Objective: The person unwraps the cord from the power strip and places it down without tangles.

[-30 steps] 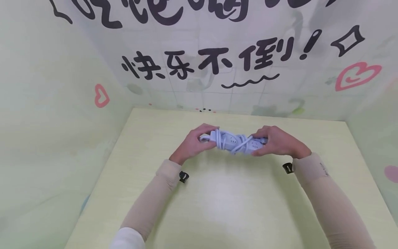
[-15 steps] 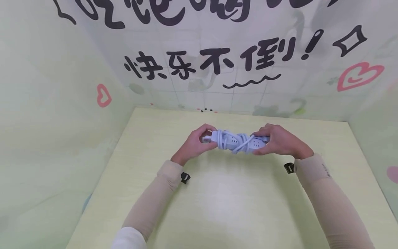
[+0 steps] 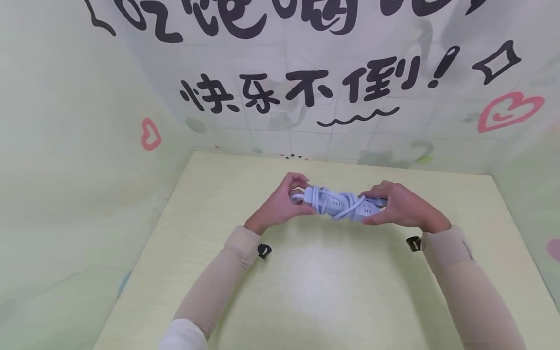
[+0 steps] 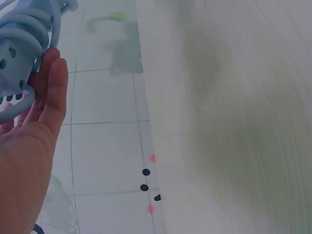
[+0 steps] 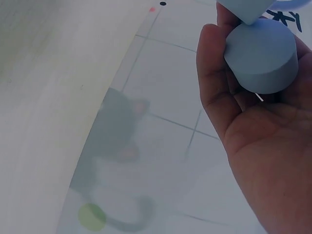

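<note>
Held lengthwise between both hands over the far part of the table is a pale blue power strip, its cord wound around it. My left hand grips its left end, thumb on the near side and fingers on the far side. At the other end my right hand holds the strip in the same way. The left wrist view shows the strip's end beside my curled fingers, with loops of cord above. In the right wrist view a round, smooth plug-like piece sits within my right hand's fingers.
Beneath the hands lies a pale wooden table. Along its far edge rises a back wall with black lettering and pink hearts. Pale side walls stand at left and right. A black clip-like part is at the left wrist, another at the right.
The head view has shifted slightly, so the scene sits further right. My right hand and the strip's right end have dipped a little. Both hands keep their hold.
</note>
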A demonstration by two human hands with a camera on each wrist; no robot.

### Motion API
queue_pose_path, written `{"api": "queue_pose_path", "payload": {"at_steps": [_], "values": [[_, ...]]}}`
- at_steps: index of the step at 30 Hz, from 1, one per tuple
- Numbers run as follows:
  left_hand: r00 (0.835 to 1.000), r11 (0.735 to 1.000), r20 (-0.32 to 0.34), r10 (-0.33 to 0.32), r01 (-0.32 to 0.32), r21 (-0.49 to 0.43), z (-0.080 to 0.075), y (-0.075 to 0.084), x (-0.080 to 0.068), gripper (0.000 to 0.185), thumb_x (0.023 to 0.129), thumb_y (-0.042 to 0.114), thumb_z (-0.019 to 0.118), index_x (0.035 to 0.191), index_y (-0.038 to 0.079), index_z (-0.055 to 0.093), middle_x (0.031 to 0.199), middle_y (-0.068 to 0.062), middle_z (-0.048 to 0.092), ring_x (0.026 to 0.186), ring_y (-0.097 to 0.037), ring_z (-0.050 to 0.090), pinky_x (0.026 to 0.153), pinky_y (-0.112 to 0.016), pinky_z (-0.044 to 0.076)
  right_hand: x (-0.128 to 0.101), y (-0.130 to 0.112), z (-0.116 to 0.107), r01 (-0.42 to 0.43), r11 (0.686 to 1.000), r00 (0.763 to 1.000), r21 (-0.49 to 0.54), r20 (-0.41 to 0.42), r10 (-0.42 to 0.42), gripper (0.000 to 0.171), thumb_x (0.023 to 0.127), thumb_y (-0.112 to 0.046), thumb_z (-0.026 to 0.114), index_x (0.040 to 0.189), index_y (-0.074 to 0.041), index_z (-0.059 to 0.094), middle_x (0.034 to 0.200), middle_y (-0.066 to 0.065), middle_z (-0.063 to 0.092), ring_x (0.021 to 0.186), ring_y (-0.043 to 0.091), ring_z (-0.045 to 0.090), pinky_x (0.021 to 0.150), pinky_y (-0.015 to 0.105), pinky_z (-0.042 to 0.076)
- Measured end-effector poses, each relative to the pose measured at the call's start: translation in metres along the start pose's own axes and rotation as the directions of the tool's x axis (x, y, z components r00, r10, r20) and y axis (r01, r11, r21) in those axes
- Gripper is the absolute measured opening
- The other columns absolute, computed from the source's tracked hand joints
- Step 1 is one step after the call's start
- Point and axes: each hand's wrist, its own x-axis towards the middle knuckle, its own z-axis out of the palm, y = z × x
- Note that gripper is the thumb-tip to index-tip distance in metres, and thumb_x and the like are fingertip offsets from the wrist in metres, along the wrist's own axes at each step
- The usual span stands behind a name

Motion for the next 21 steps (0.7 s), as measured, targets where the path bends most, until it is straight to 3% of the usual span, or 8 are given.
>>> {"api": "queue_pose_path", "payload": {"at_steps": [6,12,17,21], "values": [[0.999,0.989,0.018,-0.033,0.030,0.147,0.004,-0.003,0.001,0.076,0.077,0.010,0.089,0.144,0.021,0.055,0.127,-0.007,0.059,0.105,-0.022,0.065,0.085,-0.032,0.060,-0.002,0.000,0.003,0.025,0.999,1.000,-0.038,-0.001,-0.025,0.063,0.073,-0.040,0.091,0.126,-0.011,0.073,0.106,0.002,0.069,0.091,0.016,0.052,0.074,0.025,0.046],[0.999,0.963,0.023,0.029,-0.034,0.268,0.009,-0.008,0.002,0.072,0.076,0.023,0.092,0.140,0.024,0.057,0.127,-0.001,0.061,0.106,-0.020,0.063,0.085,-0.030,0.059,0.001,-0.003,0.001,0.035,0.998,0.999,-0.054,0.006,-0.035,0.061,0.073,-0.035,0.091,0.125,-0.009,0.073,0.106,0.002,0.070,0.092,0.017,0.052,0.074,0.026,0.047],[0.995,0.962,-0.030,0.093,-0.082,0.259,0.008,-0.014,0.002,0.059,0.077,0.023,0.090,0.130,0.026,0.064,0.123,0.002,0.068,0.101,-0.018,0.065,0.084,-0.030,0.058,0.001,0.001,0.002,-0.035,0.997,0.997,0.075,0.069,0.030,0.056,0.082,-0.039,0.085,0.129,-0.011,0.071,0.117,0.004,0.072,0.099,0.017,0.059,0.083,0.029,0.050],[0.995,0.974,-0.027,0.095,-0.088,0.210,-0.001,-0.012,-0.001,0.057,0.079,0.020,0.089,0.130,0.024,0.065,0.124,-0.001,0.070,0.101,-0.019,0.065,0.084,-0.031,0.059,-0.001,0.008,0.002,-0.101,0.972,0.992,0.212,0.095,0.082,0.040,0.100,-0.040,0.063,0.123,-0.009,0.073,0.110,0.005,0.075,0.096,0.019,0.064,0.084,0.033,0.052]]}}
